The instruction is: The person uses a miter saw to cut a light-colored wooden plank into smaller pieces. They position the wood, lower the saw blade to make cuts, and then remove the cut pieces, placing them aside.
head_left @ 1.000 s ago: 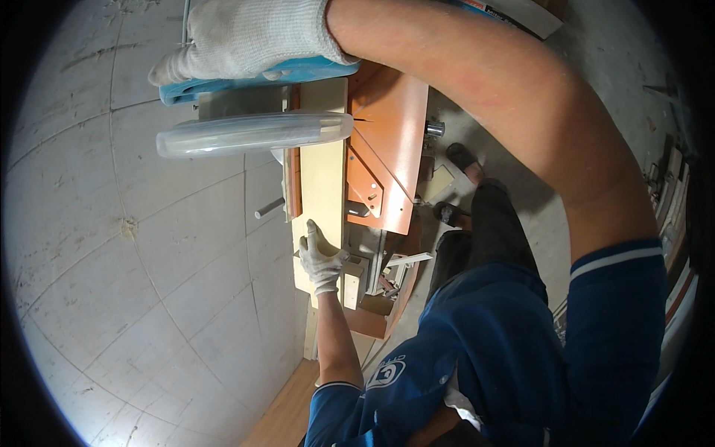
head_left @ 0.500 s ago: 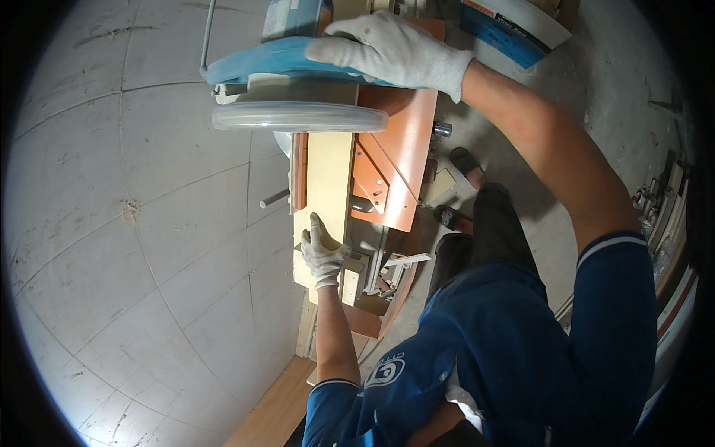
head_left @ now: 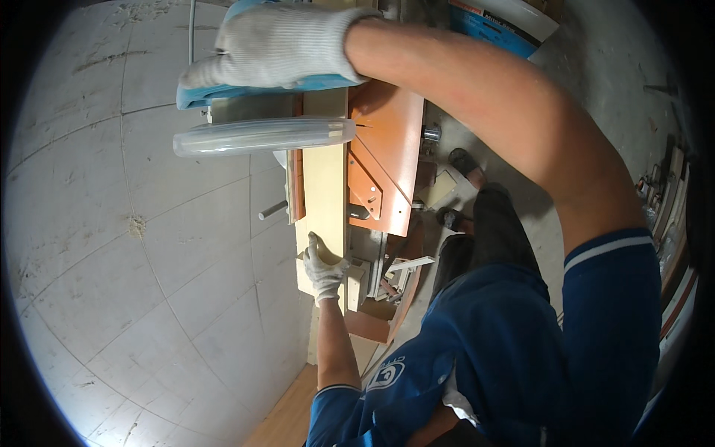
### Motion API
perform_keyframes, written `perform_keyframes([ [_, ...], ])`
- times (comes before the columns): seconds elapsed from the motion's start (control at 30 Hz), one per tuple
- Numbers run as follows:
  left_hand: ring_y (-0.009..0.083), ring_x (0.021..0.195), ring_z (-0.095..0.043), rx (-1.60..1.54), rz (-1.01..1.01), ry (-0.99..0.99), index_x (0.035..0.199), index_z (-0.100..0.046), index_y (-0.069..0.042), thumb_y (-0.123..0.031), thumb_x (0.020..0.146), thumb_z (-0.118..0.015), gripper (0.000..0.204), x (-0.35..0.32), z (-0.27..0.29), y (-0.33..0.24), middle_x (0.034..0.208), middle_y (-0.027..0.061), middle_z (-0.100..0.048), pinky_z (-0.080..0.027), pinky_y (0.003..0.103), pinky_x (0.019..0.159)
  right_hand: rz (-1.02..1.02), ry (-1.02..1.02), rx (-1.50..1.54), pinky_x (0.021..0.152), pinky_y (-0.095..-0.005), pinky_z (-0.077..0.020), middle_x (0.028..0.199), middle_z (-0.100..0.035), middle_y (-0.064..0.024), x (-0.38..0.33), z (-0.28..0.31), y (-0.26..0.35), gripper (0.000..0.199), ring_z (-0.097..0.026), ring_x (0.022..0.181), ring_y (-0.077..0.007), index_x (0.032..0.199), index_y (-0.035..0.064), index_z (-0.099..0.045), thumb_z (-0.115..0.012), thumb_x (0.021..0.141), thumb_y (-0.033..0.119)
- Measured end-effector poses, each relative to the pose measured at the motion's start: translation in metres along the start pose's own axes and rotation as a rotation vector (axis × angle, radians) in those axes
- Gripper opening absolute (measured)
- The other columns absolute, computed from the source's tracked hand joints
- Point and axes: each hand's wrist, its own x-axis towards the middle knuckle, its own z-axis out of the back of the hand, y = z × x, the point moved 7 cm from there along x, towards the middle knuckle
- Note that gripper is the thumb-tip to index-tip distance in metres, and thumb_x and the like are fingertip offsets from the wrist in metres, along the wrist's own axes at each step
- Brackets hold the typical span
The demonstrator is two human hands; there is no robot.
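A pale cream board (head_left: 324, 182) lies lengthwise on the orange base (head_left: 398, 164) of a mitre saw. Its far part passes beneath the blue saw head (head_left: 249, 91) and the clear blade guard (head_left: 261, 136). My right hand (head_left: 279, 46), in a white knit glove, is closed over the top of the saw's blue handle; part of its grip is hidden behind the hand. Toward the near end of the board, my gloved left hand (head_left: 324, 272) grips and presses it, with one finger stretched along its face. The blade itself is mostly hidden by the guard.
A grey panelled wall (head_left: 149, 223) rises close on the left. Near the board, a tray of offcuts (head_left: 387, 294) sits on the right. A blue and white box (head_left: 499, 28) stands on the floor at the far right. Long strips (head_left: 670, 186) lean at the right edge.
My right hand and the saw head with its guard have moved left, and the guard now sits slightly lower in view. My left hand stays on the board.
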Motion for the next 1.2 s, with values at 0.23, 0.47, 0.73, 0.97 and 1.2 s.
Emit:
perform_keyframes([
  [0.23, 0.0386, 0.118, -0.058, 0.002, -0.007, 0.023, 0.152, -0.043, -0.011, -0.026, 0.056, -0.08, 0.104, 0.028, 0.003, -0.025, 0.129, 0.0197, -0.06, -0.05, 0.046, 0.101, -0.005, -0.026, -0.024, 0.093, -0.0513, -0.0528, 0.101, -0.074, -0.0212, 0.007, 0.002, 0.005, 0.071, -0.072, 0.101, -0.0342, 0.107, 0.0035, -0.077, -0.047, 0.097, 0.067],
  [0.47, 0.039, 0.109, -0.06, 0.013, -0.081, -0.048, 0.154, -0.04, -0.014, -0.027, 0.055, -0.081, 0.108, 0.045, 0.002, -0.033, 0.12, 0.02, -0.058, -0.051, 0.048, 0.094, 0.007, -0.023, 0.003, 0.093, -0.0509, -0.0527, 0.103, -0.074, -0.0212, 0.021, 0.001, 0.002, 0.071, -0.072, 0.101, -0.0342, 0.109, 0.0037, -0.076, -0.046, 0.097, 0.066],
  [0.73, 0.0396, 0.115, -0.059, -0.013, -0.035, -0.019, 0.152, -0.042, -0.013, -0.023, 0.056, -0.08, 0.104, 0.061, 0.005, -0.048, 0.126, 0.0202, -0.059, -0.05, 0.047, 0.1, 0.031, -0.031, -0.019, 0.094, -0.0506, -0.0528, 0.104, -0.074, -0.0213, 0.033, -0.005, 0.008, 0.07, -0.072, 0.102, -0.0338, 0.111, 0.0036, -0.076, -0.047, 0.097, 0.065],
  [0.97, 0.0386, 0.111, -0.059, 0.005, -0.053, -0.029, 0.154, -0.04, -0.015, -0.03, 0.055, -0.087, 0.11, 0.061, 0.004, -0.048, 0.121, 0.0203, -0.059, -0.051, 0.048, 0.097, 0.039, -0.037, -0.016, 0.094, -0.0503, -0.0528, 0.106, -0.073, -0.0214, 0.032, -0.01, 0.006, 0.069, -0.072, 0.103, -0.0334, 0.113, 0.0036, -0.075, -0.047, 0.097, 0.064],
  [1.2, 0.0401, 0.109, -0.06, 0.003, -0.118, -0.071, 0.157, -0.037, -0.018, -0.038, 0.053, -0.091, 0.118, 0.062, -0.001, -0.041, 0.118, 0.0225, -0.057, -0.05, 0.048, 0.097, 0.051, -0.049, -0.021, 0.095, -0.05, -0.0529, 0.107, -0.073, -0.0215, 0.028, -0.004, 0.009, 0.068, -0.072, 0.104, -0.033, 0.115, 0.0035, -0.075, -0.047, 0.097, 0.063],
])
